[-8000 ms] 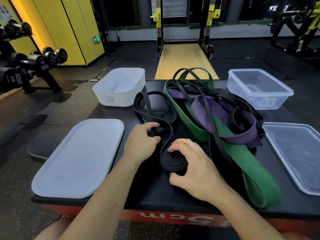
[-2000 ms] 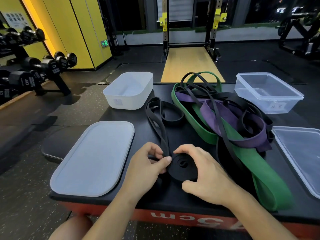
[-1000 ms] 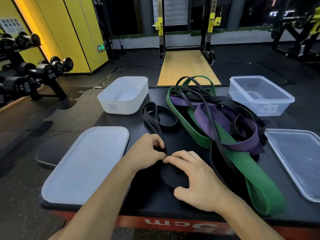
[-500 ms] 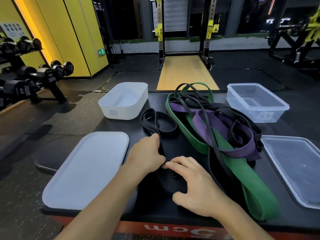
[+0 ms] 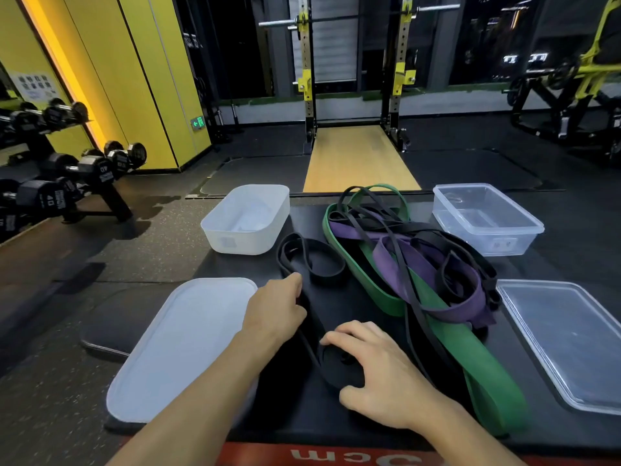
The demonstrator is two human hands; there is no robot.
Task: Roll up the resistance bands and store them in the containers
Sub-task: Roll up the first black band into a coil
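Observation:
A black resistance band (image 5: pixel 312 260) lies on the black table, its near end wound into a flat coil (image 5: pixel 339 364). My right hand (image 5: pixel 379 375) rests on the coil with fingers curled round it. My left hand (image 5: pixel 275 314) grips the band's loose strand just beyond the coil. A tangle of green (image 5: pixel 470 358), purple (image 5: pixel 467 307) and thin black bands lies to the right. An opaque white container (image 5: pixel 245 220) stands at the back left, a clear container (image 5: pixel 484 218) at the back right; both hold no bands.
A white lid (image 5: pixel 181 348) lies at the front left, overhanging the table edge. A clear lid (image 5: pixel 564 341) lies at the front right. A dumbbell rack (image 5: pixel 60 183) stands on the floor to the left, a squat rack (image 5: pixel 353 79) behind the table.
The coil has grown and the loose loop has shrunk. My left hand has slid farther up the strand, away from the coil; my right hand stays on the coil.

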